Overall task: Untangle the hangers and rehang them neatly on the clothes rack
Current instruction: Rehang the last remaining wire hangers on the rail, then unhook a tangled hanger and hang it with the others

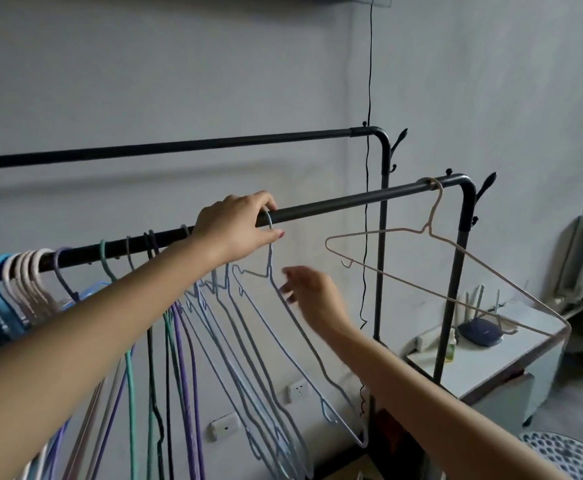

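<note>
The pale blue wire hanger (304, 344) under your fingers hangs by its hook from the near black metal rail of the clothes rack (345, 200), just right of a bunch of other thin wire hangers in blue, purple, green and black (186, 341) whose long sides cross one another lower down. Judged by its thin gauge, it should be very light, springy rather than stiff, and its coating looks smooth, so it may twist or slide in a loose hold. Your left hand (238, 228) grips it at the hook, fingers curled over the rail and thumb under; that is the sensible place to take it, since the hook steers the whole frame. Your right hand (312, 294) is blurred, fingers loosely spread beside the hanger's sloping shoulder, holding nothing as far as can be told. Steady that shoulder wire so the bottom corner does not snag its neighbours. Further right, a single beige wire hanger (432, 268) hangs tilted near the rail's bend, well apart, above a white tabletop (484, 367).
</note>
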